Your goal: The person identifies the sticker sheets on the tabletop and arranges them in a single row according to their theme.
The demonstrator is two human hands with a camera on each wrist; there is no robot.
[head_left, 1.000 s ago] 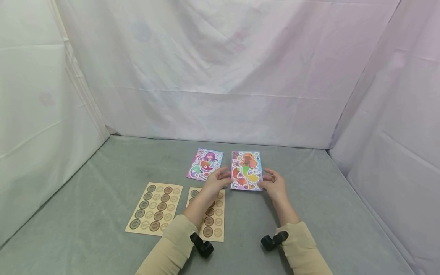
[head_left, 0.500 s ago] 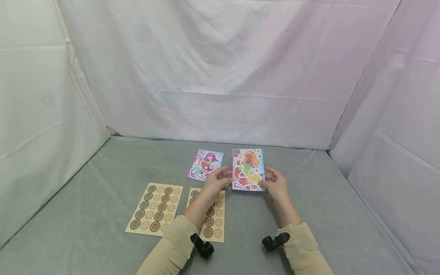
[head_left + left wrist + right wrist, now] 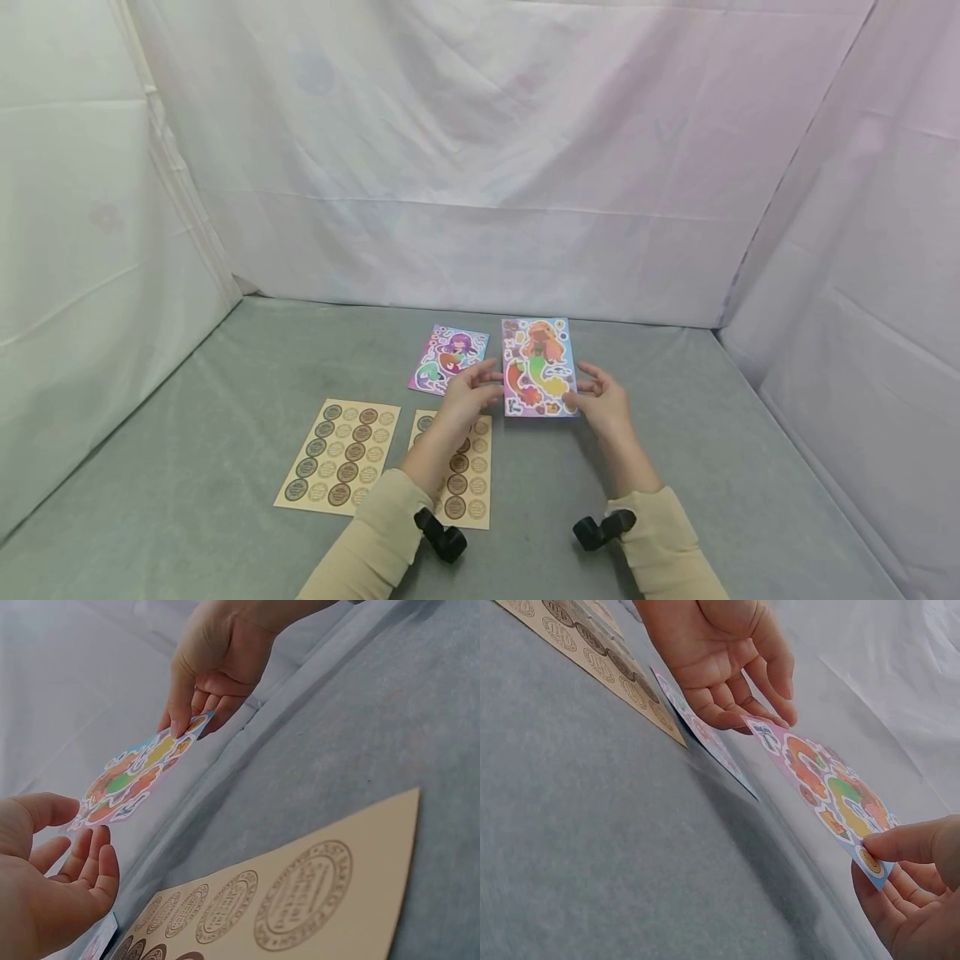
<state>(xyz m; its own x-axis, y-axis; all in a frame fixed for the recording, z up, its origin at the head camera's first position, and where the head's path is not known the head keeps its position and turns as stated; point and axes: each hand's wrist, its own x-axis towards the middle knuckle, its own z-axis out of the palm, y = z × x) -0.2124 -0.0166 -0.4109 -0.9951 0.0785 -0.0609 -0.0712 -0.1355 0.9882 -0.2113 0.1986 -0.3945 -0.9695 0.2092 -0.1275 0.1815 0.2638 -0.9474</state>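
Lifted off the table is a mermaid sticker sheet [image 3: 537, 367] with an orange-haired figure and a green-yellow tail. My right hand [image 3: 606, 408] pinches its lower right corner, thumb on the printed face and fingers behind, as the right wrist view shows. At the opposite edge is my left hand [image 3: 467, 402], its thumb and fingers loosely bent and apart, fingertips right at the sheet's edge. Behind the left hand lies a second mermaid sticker sheet [image 3: 448, 354] with a purple-haired figure, partly covered by that hand.
Two tan sheets of round label stickers lie at front left: a left label sheet [image 3: 337, 454] and a right label sheet [image 3: 480, 467], the latter partly under the left forearm. A grey cloth [image 3: 675, 433] covers the table. White curtains [image 3: 480, 167] enclose the back and sides.
The held sticker sheet first shifted slightly right, then back left, and its far edge has risen. The right hand moved slightly right; the left hand has hardly moved.
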